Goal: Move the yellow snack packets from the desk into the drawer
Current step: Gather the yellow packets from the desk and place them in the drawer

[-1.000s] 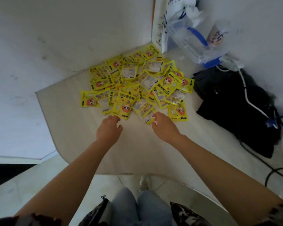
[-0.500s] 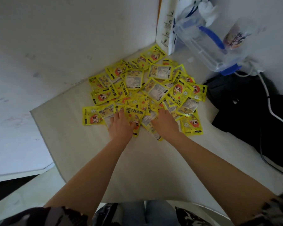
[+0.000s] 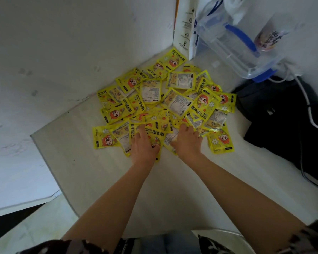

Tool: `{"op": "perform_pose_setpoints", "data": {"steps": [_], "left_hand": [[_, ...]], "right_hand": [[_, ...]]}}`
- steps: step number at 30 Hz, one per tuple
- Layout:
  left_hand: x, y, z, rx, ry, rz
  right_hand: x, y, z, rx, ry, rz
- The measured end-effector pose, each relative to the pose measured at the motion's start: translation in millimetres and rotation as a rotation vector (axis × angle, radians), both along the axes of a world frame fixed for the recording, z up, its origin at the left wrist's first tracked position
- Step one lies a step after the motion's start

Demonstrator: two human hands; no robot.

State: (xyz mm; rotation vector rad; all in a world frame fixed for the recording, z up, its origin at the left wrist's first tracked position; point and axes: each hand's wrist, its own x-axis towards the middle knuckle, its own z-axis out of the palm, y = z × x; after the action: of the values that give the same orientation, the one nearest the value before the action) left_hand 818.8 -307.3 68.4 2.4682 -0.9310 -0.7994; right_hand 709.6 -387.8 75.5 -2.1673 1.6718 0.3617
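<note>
A heap of several yellow snack packets [image 3: 178,103] with a red-haired cartoon figure covers the far corner of the pale desk [image 3: 99,180]. Both hands lie side by side on the near edge of the heap. My left hand [image 3: 143,143] rests flat on a packet [image 3: 155,132], its fingers stretched forward and the thumb pressing the packet's near end. My right hand [image 3: 187,142] presses on the packets beside it, with its fingertips pushed in among them. No drawer is in view.
White walls close the corner behind the heap. A white paper bag [image 3: 184,24] and a clear plastic box with blue handle [image 3: 233,43] stand at the back right. A black bag [image 3: 286,121] with white cables lies on the right. The desk's edge runs down the left.
Both hands have reached forward from the bare desk onto the near edge of the heap and now press on packets. The view has moved closer to the pile.
</note>
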Motion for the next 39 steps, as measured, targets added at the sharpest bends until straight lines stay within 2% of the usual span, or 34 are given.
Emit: {"op": "perform_pose_setpoints", "data": {"steps": [5,14,20,23,27,39], "left_hand": [[2.8,3.7,3.5,-0.024,0.033,0.036],[16.7,16.3,14.5,-0.094,0.078,0.134],[47.1,28.6,20.5,-0.129,0.17,0.409],[58.0,35.7,15.3,-0.131,0.217,0.556],[60.8,39.5,9.1,-0.138,0.256,0.671],[54.8,24.1,2.9,-0.073,0.135,0.632]], "right_hand": [[-5.1,-0.1,4.1,-0.018,0.018,0.009],[-25.4,1.9,10.1,0.165,-0.126,-0.11],[-47.3,1.7,11.5,0.2,-0.163,-0.203],[-55.0,4.6,11.7,0.187,-0.09,-0.185],[-55.4,8.2,7.1,0.191,-0.089,-0.145],[-35.2,17.9,6.5,0.111,-0.051,-0.022]]}}
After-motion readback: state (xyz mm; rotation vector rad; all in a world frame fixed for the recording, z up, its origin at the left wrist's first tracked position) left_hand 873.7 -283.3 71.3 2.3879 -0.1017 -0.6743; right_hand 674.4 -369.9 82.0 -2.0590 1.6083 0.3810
